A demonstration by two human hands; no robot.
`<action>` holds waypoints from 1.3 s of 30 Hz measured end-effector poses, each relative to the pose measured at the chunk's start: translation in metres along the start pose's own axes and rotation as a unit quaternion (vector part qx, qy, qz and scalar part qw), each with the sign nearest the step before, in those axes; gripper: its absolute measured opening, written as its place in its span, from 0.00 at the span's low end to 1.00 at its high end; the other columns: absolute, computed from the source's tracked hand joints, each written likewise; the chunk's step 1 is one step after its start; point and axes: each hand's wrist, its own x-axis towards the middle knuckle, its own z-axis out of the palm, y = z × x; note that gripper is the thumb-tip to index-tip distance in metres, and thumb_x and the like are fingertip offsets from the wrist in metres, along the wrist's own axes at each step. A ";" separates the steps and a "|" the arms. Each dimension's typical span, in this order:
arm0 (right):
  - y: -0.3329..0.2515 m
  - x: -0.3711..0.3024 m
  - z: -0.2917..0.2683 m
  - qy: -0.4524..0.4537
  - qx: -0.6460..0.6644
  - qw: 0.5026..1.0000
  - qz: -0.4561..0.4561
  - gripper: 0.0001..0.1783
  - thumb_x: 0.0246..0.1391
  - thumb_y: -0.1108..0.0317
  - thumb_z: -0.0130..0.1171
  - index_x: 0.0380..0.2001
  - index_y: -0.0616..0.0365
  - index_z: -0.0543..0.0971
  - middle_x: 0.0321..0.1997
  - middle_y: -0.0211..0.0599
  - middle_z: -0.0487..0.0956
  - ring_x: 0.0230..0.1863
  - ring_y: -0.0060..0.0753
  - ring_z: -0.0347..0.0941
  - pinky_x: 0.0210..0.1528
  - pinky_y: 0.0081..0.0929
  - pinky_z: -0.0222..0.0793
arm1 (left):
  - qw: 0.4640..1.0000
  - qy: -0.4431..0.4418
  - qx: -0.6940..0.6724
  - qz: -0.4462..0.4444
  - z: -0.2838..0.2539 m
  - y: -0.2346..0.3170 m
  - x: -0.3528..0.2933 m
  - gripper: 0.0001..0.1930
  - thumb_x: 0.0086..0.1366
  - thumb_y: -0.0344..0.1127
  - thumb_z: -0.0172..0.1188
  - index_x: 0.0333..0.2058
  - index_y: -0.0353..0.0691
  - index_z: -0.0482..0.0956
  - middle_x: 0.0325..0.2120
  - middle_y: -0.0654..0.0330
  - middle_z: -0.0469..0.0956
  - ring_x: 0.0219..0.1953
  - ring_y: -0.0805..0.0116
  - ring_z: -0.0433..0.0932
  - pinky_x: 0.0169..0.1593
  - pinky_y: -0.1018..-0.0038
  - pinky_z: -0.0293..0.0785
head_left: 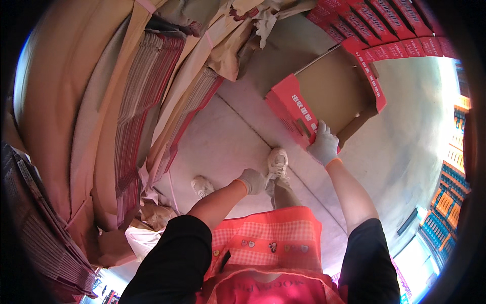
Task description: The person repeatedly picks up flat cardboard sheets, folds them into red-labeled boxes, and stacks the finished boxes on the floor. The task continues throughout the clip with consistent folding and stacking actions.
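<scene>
My right hand (324,144), in a pale grey glove, grips the near corner of an open cardboard tray (331,87). The tray is red outside with white print and plain brown inside. It tilts out ahead of me, to the right of the middle. My left hand (252,181), gloved alike, hangs low in front of my legs, close to one shoe (277,161). Its fingers look curled in, and nothing shows in them. The tray lies well beyond its reach.
Bundled flat cardboard (147,101), wrapped in torn brown paper, stands along the left. More folded sheets (43,213) lean at the lower left. Stacked red trays (374,25) fill the far right. Orange and dark shelving or crates (448,202) show at the right edge. The concrete floor (228,131) has joint lines.
</scene>
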 end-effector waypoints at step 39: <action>-0.464 -0.214 -0.386 0.195 0.261 0.858 -0.397 0.32 0.48 0.53 0.67 0.52 0.63 0.78 0.48 0.50 0.80 0.55 0.45 0.74 0.60 0.36 0.66 | 0.214 0.814 -0.387 -0.376 -0.121 -0.109 -0.714 0.29 0.66 0.49 0.61 0.54 0.27 0.74 0.50 0.51 0.79 0.53 0.62 0.75 0.60 0.74 0.66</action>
